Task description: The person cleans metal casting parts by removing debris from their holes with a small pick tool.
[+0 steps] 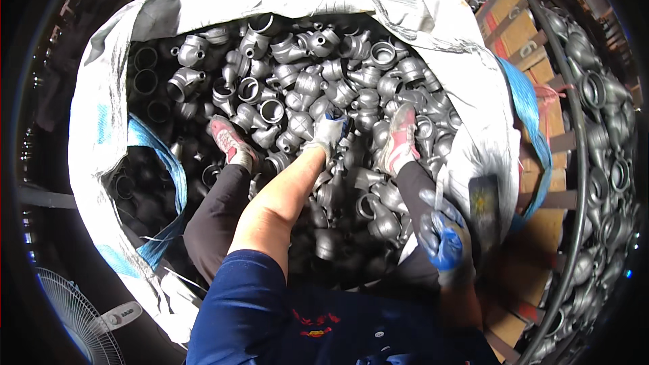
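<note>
My left hand, in a white and blue glove, reaches down between my feet into a heap of grey metal fittings. Its fingers close on one grey metal fitting, mostly covered by the glove. The fittings around it are hollow and rounded, with wide open mouths and small side stubs. My right hand, in a blue-palmed glove, is raised over my right thigh beside the bag's wall. Its fingers are curled; what they hold, if anything, cannot be made out.
A large white woven bag with blue straps surrounds the heap. My pink shoes stand among the fittings. A fan is at lower left. On the right are wooden boards, a dark rail and more fittings.
</note>
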A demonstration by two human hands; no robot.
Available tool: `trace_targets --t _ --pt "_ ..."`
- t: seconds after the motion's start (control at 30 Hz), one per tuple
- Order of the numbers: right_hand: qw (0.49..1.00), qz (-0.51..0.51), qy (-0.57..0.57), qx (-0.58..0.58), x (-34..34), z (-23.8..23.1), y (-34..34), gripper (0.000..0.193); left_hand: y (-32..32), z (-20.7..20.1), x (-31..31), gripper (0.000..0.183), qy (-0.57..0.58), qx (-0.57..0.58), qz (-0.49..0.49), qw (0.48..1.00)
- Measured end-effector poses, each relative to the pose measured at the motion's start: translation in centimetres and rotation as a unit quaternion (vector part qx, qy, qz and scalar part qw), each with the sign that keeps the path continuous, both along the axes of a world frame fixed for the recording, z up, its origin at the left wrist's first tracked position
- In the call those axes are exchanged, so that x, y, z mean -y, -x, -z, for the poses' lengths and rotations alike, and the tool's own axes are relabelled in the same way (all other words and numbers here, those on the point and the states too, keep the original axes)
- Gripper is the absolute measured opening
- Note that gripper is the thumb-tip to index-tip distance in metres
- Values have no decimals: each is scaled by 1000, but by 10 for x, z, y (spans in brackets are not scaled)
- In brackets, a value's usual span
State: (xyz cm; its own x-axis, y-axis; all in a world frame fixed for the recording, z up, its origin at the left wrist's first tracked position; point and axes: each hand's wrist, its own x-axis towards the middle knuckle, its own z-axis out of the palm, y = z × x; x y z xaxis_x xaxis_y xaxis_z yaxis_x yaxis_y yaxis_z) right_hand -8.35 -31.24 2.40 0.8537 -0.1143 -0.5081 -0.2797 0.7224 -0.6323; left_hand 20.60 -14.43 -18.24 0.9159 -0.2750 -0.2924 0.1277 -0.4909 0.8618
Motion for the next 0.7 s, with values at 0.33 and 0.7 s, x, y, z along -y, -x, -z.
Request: trace_targets --t 0.33,0.7 --pt "998 -1 5 -56 -2 0 -7 43 -93 37 63 69 -371 324 309 814" --pt "997 -2 66 -48 -8 0 -11 40 -89 14 43 24 -376 239 335 830"
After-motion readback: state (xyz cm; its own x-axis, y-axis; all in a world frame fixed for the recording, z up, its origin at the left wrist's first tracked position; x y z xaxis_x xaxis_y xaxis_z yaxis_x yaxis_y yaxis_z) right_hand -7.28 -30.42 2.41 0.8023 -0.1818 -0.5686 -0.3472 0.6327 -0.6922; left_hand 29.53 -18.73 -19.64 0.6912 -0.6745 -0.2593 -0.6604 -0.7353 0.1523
